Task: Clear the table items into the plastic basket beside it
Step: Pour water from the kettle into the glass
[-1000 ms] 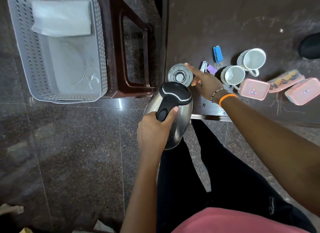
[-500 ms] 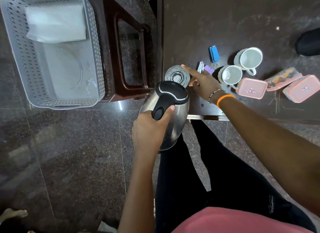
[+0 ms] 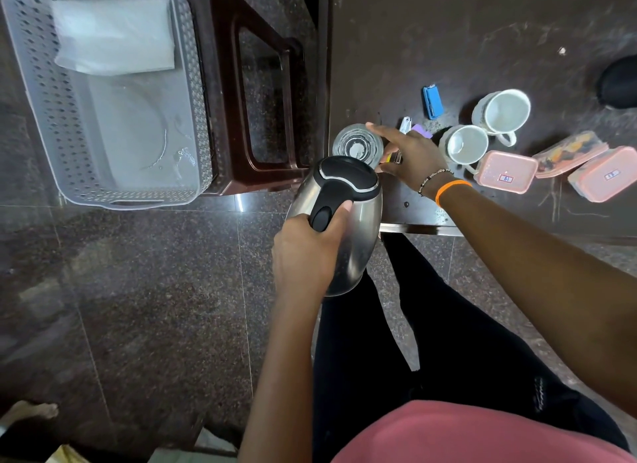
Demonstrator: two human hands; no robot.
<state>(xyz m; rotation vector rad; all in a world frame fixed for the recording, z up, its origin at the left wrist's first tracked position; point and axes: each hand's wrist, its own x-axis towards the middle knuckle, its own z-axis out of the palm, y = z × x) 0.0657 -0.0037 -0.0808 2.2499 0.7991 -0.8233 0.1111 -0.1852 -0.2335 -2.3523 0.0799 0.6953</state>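
Observation:
My left hand (image 3: 306, 255) grips the black handle of a steel electric kettle (image 3: 358, 228), held in the air off the table's near left corner, above the floor. My right hand (image 3: 413, 155) rests on the dark table (image 3: 482, 31) with fingers spread; the index finger lies on the rim of a clear drinking glass (image 3: 355, 145) and the thumb sits near its right side. The white perforated plastic basket (image 3: 38, 93) stands on the floor at the upper left. A folded white sheet (image 3: 113, 35) and a clear plate lie inside it.
A dark brown stool (image 3: 224, 83) stands between basket and table. On the table are two white mugs (image 3: 503, 112) (image 3: 465, 143), pink-lidded boxes (image 3: 505, 171) (image 3: 606, 173), a blue lighter (image 3: 432, 102), a nail clipper (image 3: 405, 124) and a black object (image 3: 620, 83) at the right edge.
The view swayed a little. The kettle stays in my left hand at about the same spot, and my right hand's fingers stay at the glass.

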